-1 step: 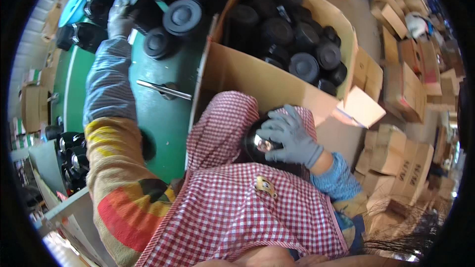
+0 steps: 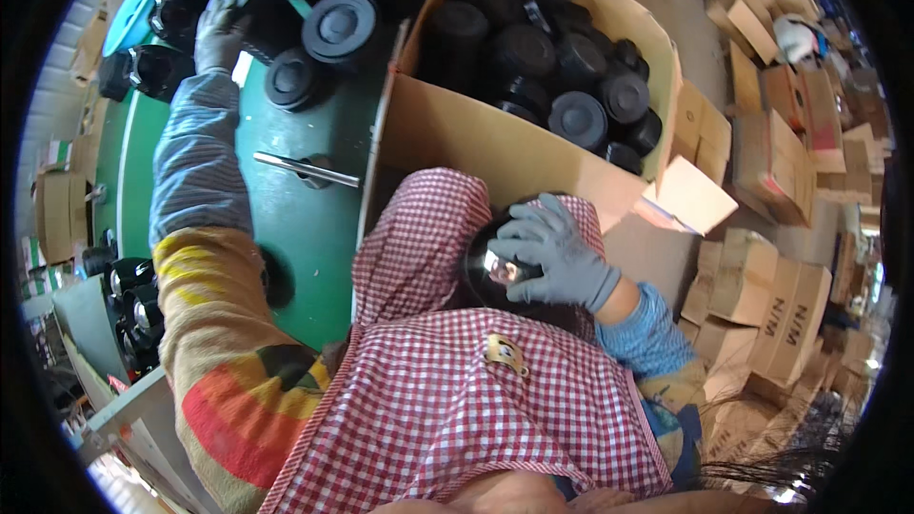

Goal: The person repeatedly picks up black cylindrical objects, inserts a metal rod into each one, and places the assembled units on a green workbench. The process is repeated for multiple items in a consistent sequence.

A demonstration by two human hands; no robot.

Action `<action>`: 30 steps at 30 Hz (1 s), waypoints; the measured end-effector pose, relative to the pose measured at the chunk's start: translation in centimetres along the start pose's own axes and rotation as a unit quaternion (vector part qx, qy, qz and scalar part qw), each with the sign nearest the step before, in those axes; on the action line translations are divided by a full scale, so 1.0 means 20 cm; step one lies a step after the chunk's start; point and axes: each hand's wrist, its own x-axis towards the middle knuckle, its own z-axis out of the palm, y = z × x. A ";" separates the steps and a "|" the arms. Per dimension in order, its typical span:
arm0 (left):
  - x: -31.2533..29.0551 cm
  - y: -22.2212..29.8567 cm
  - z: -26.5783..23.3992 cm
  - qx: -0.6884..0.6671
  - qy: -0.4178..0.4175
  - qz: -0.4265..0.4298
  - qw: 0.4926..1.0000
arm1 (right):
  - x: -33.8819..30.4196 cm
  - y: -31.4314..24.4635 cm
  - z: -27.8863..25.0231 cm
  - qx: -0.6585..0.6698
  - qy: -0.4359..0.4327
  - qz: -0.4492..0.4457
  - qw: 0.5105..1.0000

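At the upper left my left hand [image 2: 219,36], in a grey glove, grips the side of a black cylinder [image 2: 269,24] with a round, lid-like top. My right hand [image 2: 560,257], also gloved, curves over a glossy black rounded object [image 2: 484,271] resting in my lap, its fingers slightly apart on the surface. The underside of that object is hidden. Beside the left hand's cylinder stand a wide black round container [image 2: 339,27] and a smaller black one [image 2: 289,79]. A metal rod [image 2: 307,169] lies over a small round piece on the green table [image 2: 305,266].
An open cardboard box [image 2: 495,128] full of black round containers stands ahead, right of the table. A light-blue basin [image 2: 136,11] is at the far left. Glossy black parts [image 2: 141,309] sit at the left. Cardboard boxes [image 2: 785,309] pile up on the right.
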 end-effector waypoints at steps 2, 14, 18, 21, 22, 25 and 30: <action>0.05 0.08 -0.07 -0.078 0.041 0.017 0.996 | -0.01 0.05 -0.06 0.039 0.060 -0.007 0.997; -0.82 1.69 -0.89 -0.568 -0.387 0.157 0.709 | 0.04 -0.10 -0.26 0.512 0.086 -0.008 0.855; -1.06 1.91 -0.84 -0.584 -0.303 0.023 0.753 | -0.11 -0.06 -0.15 0.488 0.352 0.106 0.792; -1.04 2.04 -0.92 -0.375 -0.367 0.363 0.770 | -0.31 0.10 -0.12 0.456 0.527 0.207 0.686; -1.09 2.10 -0.96 -0.276 -0.378 0.416 0.780 | -0.35 0.16 -0.09 0.459 0.549 0.210 0.666; -1.20 2.14 -0.89 -0.233 -0.384 0.469 0.760 | -0.44 0.38 0.02 0.478 0.590 0.243 0.604; -1.12 1.98 -0.90 -0.369 -0.354 0.339 0.790 | -0.50 0.92 0.22 0.532 0.596 0.296 0.523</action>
